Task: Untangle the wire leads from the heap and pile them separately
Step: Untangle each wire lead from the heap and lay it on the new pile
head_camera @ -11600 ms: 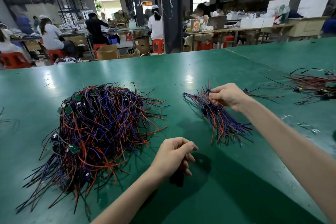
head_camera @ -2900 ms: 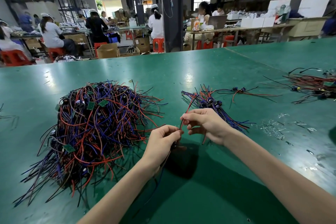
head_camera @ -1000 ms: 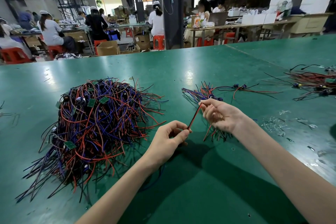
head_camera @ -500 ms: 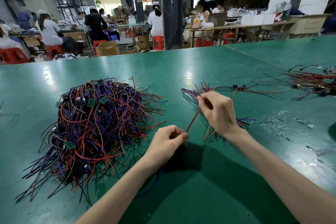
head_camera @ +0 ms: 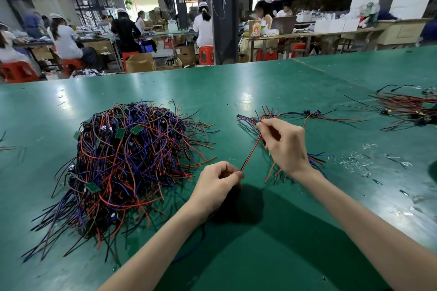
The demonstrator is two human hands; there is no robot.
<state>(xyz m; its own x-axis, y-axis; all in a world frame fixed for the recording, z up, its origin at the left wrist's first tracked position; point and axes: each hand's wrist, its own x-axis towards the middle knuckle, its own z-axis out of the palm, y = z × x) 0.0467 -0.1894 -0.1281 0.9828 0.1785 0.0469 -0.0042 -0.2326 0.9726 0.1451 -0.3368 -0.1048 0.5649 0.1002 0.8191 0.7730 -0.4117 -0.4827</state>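
Note:
A big tangled heap of red, blue and black wire leads (head_camera: 127, 160) with small green boards lies on the green table (head_camera: 236, 92) at the left. A smaller pile of sorted leads (head_camera: 248, 120) lies right of centre, partly hidden under my right hand. A red and black wire lead (head_camera: 251, 151) is stretched taut between my hands. My left hand (head_camera: 217, 184) pinches its near end beside the heap. My right hand (head_camera: 285, 144) pinches its far end over the sorted pile.
Two loose leads with small components (head_camera: 312, 113) lie beyond the sorted pile. Another bunch of wires (head_camera: 406, 108) sits at the far right edge. Clear plastic scraps (head_camera: 361, 160) litter the table to the right. People work at benches behind the table.
My right hand has carried the far end of the lead away from me, onto the sorted pile, so the lead now stretches longer. My left hand has stayed in place, still pinching the near end.

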